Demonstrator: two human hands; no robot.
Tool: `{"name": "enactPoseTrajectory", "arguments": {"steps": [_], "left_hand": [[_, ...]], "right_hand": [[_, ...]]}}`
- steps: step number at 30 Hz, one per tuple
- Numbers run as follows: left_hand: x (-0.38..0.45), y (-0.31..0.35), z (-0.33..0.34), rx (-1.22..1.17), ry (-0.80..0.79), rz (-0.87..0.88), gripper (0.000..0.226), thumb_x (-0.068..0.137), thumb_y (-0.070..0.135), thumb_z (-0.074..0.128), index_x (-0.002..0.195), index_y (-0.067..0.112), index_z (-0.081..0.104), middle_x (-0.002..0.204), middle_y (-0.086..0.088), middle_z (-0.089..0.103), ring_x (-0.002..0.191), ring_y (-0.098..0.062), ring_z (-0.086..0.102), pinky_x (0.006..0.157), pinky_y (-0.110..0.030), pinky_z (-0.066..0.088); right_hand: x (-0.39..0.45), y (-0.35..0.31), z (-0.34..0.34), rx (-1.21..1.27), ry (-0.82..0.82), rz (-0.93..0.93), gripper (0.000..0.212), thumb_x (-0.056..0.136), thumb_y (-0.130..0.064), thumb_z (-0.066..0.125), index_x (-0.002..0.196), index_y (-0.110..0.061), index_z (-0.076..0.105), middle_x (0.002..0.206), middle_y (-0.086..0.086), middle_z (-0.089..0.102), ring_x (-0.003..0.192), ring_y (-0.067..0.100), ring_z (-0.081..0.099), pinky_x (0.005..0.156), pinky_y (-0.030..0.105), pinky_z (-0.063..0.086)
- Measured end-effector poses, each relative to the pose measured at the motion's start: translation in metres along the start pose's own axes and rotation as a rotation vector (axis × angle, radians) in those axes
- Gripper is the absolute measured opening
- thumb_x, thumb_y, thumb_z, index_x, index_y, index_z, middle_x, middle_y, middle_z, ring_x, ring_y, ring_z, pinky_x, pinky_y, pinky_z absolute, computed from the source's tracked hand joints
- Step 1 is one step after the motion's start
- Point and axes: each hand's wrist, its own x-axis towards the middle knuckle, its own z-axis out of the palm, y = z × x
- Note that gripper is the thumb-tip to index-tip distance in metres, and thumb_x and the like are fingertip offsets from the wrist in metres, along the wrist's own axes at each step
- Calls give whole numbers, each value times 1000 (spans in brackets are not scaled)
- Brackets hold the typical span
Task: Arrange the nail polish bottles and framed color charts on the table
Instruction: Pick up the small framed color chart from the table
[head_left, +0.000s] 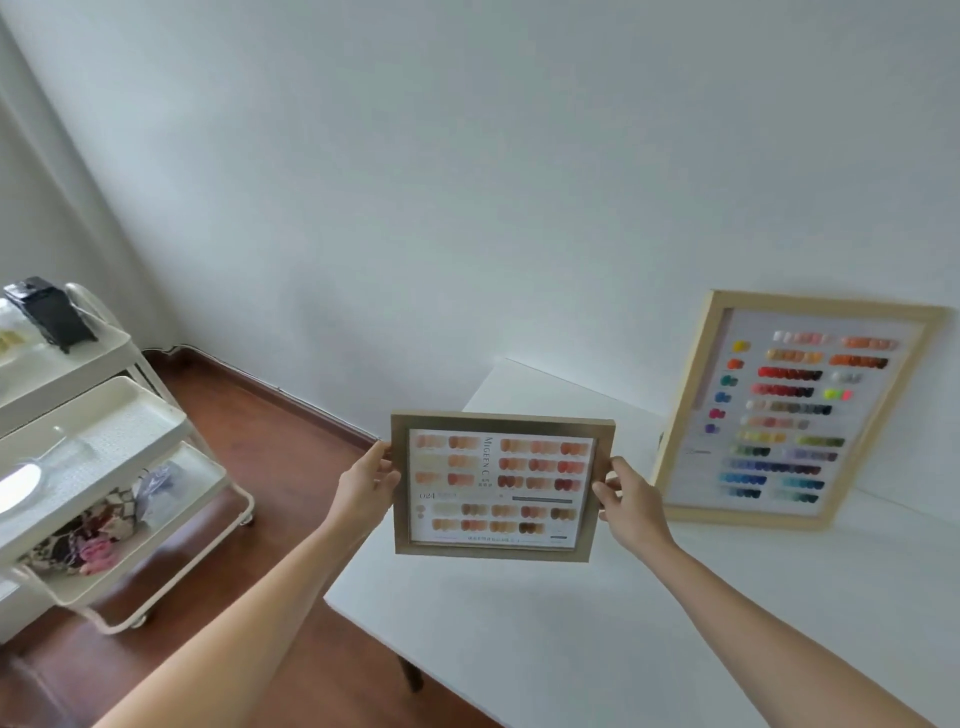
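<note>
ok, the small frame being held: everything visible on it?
The small framed chart is a landscape rectangle with a dull tan, wood-look border around a white card of nail swatches in peach, orange, brown and dark red rows, with printed text too blurred to read surely. It is held in the air, face to the camera and slightly tilted, above the near left part of the white table. The left hand grips its left edge, the right hand its right edge; nothing else touches it.

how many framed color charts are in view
2: a small framed chart held above the table by both hands, and a large framed chart on the table, leaning against the wall.
</note>
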Motion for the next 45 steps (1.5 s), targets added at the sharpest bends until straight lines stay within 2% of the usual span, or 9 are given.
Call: {"name": "enactPoseTrajectory", "arguments": {"steps": [2, 6, 12, 23, 29, 34, 37, 40, 45], "left_hand": [[15, -2, -1, 1, -7, 1, 31, 95, 6, 47, 120, 23, 55, 94, 3, 66, 91, -16, 64, 69, -16, 43], [36, -6, 3, 5, -29, -6, 30, 95, 7, 47, 119, 22, 55, 99, -1, 66, 92, -19, 64, 76, -25, 44], [47, -11, 12, 3, -66, -18, 31, 95, 6, 47, 108, 31, 56, 93, 6, 67, 85, -11, 66, 66, -14, 43], [43, -23, 24, 12, -83, -46, 33, 94, 7, 47, 107, 36, 55, 92, 5, 68, 91, -17, 67, 83, -34, 54], [34, -20, 26, 36, -92, -44, 31, 96, 11, 47, 116, 33, 54, 91, 11, 67, 92, -11, 66, 69, -19, 44], [27, -12, 27, 5, -105, -30, 37, 94, 10, 53, 127, 26, 48, 108, 3, 67, 102, -16, 64, 87, -29, 47], [24, -4, 29, -53, -88, -13, 44, 91, 19, 62, 130, 29, 43, 110, 12, 62, 95, 1, 61, 80, -21, 51], [21, 5, 31, -59, -46, 11, 52, 88, 24, 66, 131, 32, 38, 113, 14, 61, 97, 6, 58, 85, -27, 52], [16, 32, 32, 4, 120, 40, 81, 84, 41, 68, 148, 23, 22, 141, -4, 41, 133, -22, 39, 109, -44, 37]], "right_hand": [[13, -3, 7, -6, 16, 15, 4, 96, -13, 52, 99, -13, 50, 92, 8, 63, 83, 28, 65, 77, 48, 59], [29, -5, 15, -4, 42, 53, 4, 96, -11, 52, 99, -13, 51, 93, 9, 62, 83, 30, 65, 79, 47, 59], [37, 6, 23, 5, 20, 107, 5, 95, -10, 52, 98, -14, 52, 91, 9, 63, 84, 29, 65, 79, 49, 59], [31, 23, 20, 18, -34, 110, 6, 96, -11, 50, 101, -14, 52, 91, 8, 63, 84, 28, 65, 81, 48, 58], [21, 26, 16, 1, -65, 106, 7, 97, -12, 49, 103, -11, 49, 94, 10, 62, 87, 28, 63, 80, 45, 58], [19, 25, 13, -32, -82, 78, 13, 97, -21, 49, 108, -13, 48, 98, 5, 61, 85, 20, 57, 60, 21, 43], [19, 23, 11, 3, -88, 91, 18, 96, -24, 52, 111, -15, 48, 99, 2, 59, 88, 19, 57, 57, 16, 40], [17, 23, 8, 8, -87, 95, 26, 96, -26, 53, 119, -15, 46, 104, 5, 59, 93, 20, 57, 61, 20, 41], [11, 28, -10, 12, -65, 94, 38, 96, -27, 53, 131, -14, 43, 121, 12, 59, 108, 24, 57, 83, 27, 44]]}}
